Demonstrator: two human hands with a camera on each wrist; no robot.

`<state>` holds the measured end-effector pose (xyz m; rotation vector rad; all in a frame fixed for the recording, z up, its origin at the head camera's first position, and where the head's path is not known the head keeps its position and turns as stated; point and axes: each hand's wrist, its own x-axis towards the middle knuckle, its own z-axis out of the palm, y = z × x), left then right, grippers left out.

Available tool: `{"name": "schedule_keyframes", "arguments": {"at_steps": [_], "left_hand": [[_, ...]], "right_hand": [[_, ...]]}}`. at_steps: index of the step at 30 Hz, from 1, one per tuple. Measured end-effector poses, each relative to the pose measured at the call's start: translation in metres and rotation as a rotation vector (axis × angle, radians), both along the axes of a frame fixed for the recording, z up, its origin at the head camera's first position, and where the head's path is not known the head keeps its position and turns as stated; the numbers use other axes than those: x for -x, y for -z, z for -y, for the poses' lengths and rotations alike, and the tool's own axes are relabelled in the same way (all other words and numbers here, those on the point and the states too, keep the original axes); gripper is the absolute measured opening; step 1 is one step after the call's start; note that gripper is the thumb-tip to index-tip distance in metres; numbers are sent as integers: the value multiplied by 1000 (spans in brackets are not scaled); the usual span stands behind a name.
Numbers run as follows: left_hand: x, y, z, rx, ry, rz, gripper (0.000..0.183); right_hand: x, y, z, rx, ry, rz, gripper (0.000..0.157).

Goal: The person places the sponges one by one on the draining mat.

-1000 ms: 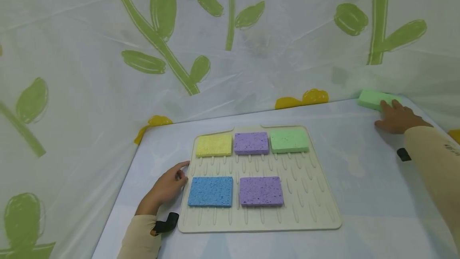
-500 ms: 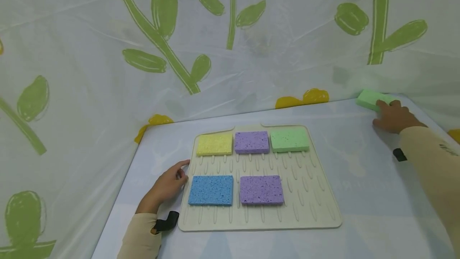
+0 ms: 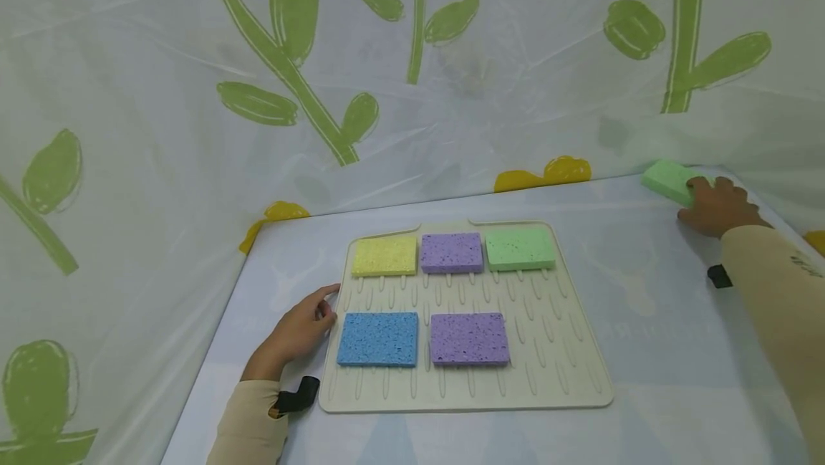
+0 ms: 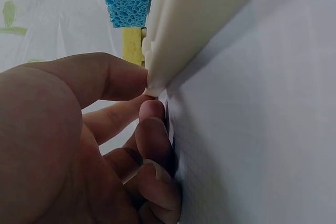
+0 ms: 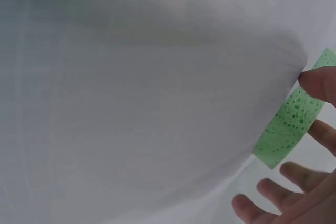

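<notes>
My left hand (image 3: 301,332) pinches the left edge of a cream ribbed drying mat (image 3: 567,393); in the left wrist view the thumb (image 4: 123,80) lies on its rim. On the mat's far row are a yellow sponge (image 3: 384,257), a purple sponge (image 3: 451,253) and a green sponge (image 3: 519,248). Nearer lie a blue sponge (image 3: 378,339) and a second purple sponge (image 3: 469,339). At the table's far right corner my right hand (image 3: 718,205) grips another green sponge (image 3: 667,180), thumb and forefinger on its opposite long sides in the right wrist view. The hand covers its right end.
The white table (image 3: 644,350) stretches right of the mat and in front of it. A white curtain (image 3: 503,114) with a printed plant pattern hangs along the table's back edge and left side.
The far green sponge has turned a little, its right end now nearer me. My right hand shifted slightly left, then back right. My left hand stays at the mat's edge.
</notes>
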<state>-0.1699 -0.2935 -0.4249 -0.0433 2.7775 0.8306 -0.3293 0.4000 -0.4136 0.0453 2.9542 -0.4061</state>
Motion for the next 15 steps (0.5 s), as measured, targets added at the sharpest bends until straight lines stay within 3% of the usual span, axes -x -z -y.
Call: {"name": "schedule_keyframes", "arguments": {"at_steps": [9, 15], "left_hand": [[-1, 0, -1, 24, 6, 0, 55], [0, 0, -2, 28, 6, 9, 55]], "right_hand": [[-5, -3, 1, 34, 2, 18, 77], [-13, -8, 5, 41, -12, 12, 70]]}}
